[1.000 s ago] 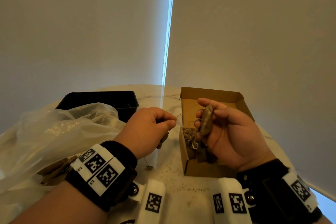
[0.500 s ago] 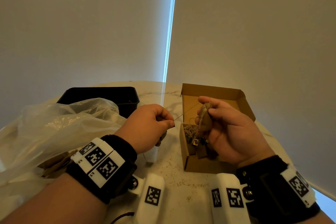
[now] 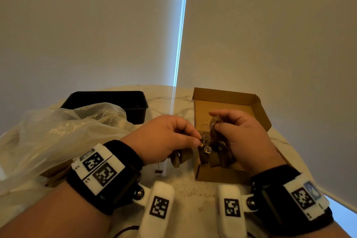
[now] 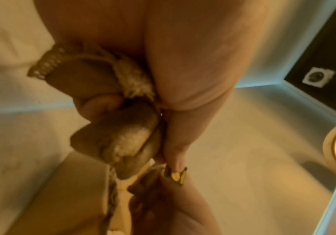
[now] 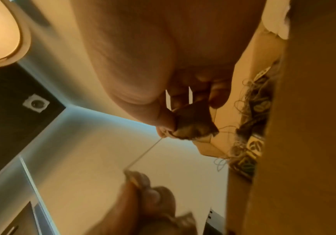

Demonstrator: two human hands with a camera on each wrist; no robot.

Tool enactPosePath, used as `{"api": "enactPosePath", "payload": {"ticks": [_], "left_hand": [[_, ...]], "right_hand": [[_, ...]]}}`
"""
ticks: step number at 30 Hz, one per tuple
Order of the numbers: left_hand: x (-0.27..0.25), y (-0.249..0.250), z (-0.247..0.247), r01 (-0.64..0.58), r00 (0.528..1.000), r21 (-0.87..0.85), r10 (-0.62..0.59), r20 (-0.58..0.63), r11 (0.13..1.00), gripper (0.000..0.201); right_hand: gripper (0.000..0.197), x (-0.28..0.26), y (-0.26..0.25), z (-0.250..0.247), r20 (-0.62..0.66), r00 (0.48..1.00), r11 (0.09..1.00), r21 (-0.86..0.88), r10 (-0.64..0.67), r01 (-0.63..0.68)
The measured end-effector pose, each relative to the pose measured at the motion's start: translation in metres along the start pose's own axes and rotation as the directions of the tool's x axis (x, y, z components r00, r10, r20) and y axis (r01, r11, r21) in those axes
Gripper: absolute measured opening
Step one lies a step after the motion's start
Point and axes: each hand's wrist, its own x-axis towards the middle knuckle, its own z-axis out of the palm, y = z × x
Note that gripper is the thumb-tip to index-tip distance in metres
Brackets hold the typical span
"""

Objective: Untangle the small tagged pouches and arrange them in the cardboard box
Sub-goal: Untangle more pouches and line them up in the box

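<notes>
My right hand (image 3: pixel 214 122) pinches a small brown pouch (image 3: pixel 214 131) upright over the open cardboard box (image 3: pixel 228 98). My left hand (image 3: pixel 198 140) is at the box's left rim and pinches that pouch's dark-and-yellow tag (image 3: pixel 202 144) between thumb and forefinger. Its other fingers curl around two more pouches (image 3: pixel 181 157) under the palm, seen close in the left wrist view as pouches (image 4: pixel 121 139) with the tag (image 4: pixel 174 174) beyond. In the right wrist view a thin string (image 5: pixel 143 154) runs from the pinched pouch (image 5: pixel 193 124) to my left fingertips (image 5: pixel 139 179). Several pouches (image 3: pixel 216 157) with tangled strings lie in the box.
A crumpled clear plastic bag (image 3: pixel 63 133) covers the table's left side, with a black plastic tray (image 3: pixel 108 98) behind it. The round marble table (image 3: pixel 183 185) ends close behind the box, against pale blinds. A loose tag (image 3: pixel 158 171) lies beside the box.
My left hand has moved right to the box's rim, close to my right hand, and the string between them has shortened. My right hand has sunk lower over the box with the pouch.
</notes>
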Motion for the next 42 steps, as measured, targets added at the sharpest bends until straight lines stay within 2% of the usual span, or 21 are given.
{"api": "enactPosePath", "payload": {"ticks": [2,5,10,14,20,24,27,29,32,35,38,42], "left_hand": [[0.000,0.001,0.003,0.004,1.000,-0.068,-0.006,-0.026,0.998,0.005],[0.004,-0.002,0.007,0.011,0.992,-0.146,-0.030,-0.125,0.989,0.007],[0.008,-0.006,0.010,0.021,0.970,-0.223,-0.074,-0.231,0.975,0.009],[0.009,-0.005,0.009,0.023,0.967,-0.222,-0.078,-0.242,0.975,0.012],[0.006,-0.003,0.010,0.030,0.980,-0.223,-0.073,-0.186,0.974,0.014],[0.007,-0.005,0.010,0.062,0.970,-0.155,-0.097,-0.224,0.986,0.019],[0.008,-0.011,0.011,0.141,0.960,-0.035,-0.146,-0.240,0.989,0.022],[0.010,-0.018,0.011,0.197,0.956,0.064,-0.177,-0.235,0.978,0.030],[0.013,-0.024,0.012,0.258,0.955,0.179,-0.223,-0.194,0.949,0.054],[0.015,-0.027,0.013,0.245,0.964,0.201,-0.218,-0.150,0.948,0.072],[0.017,-0.028,0.014,0.227,0.970,0.208,-0.203,-0.131,0.952,0.074],[0.016,-0.029,0.015,0.204,0.977,0.163,-0.191,-0.095,0.965,0.067]], "right_hand": [[0.031,-0.004,-0.002,0.004,0.060,0.998,0.996,-0.084,0.022,-0.017],[0.026,-0.009,-0.007,0.009,0.162,0.986,0.999,-0.028,0.025,-0.021],[0.031,-0.008,-0.008,0.011,0.184,0.983,0.987,0.151,0.019,-0.048],[0.026,-0.010,-0.009,0.012,0.196,0.980,0.984,0.171,0.023,-0.057],[0.020,-0.010,-0.010,0.011,0.142,0.990,0.996,0.082,0.019,-0.031],[0.020,-0.002,-0.007,-0.001,-0.017,0.999,0.999,0.037,0.037,-0.036],[0.022,0.005,-0.003,-0.017,-0.186,0.982,0.996,-0.073,0.040,-0.055],[0.023,0.007,0.001,-0.026,-0.238,0.970,0.979,-0.183,0.047,-0.092],[0.022,0.009,0.003,-0.031,-0.174,0.976,0.915,-0.360,0.128,-0.184],[0.021,0.010,0.004,-0.033,-0.108,0.966,0.815,-0.519,0.237,-0.258],[0.024,0.009,0.004,-0.035,-0.100,0.946,0.742,-0.596,0.309,-0.306],[0.026,0.011,0.004,-0.033,-0.052,0.932,0.651,-0.702,0.359,-0.290]]}}
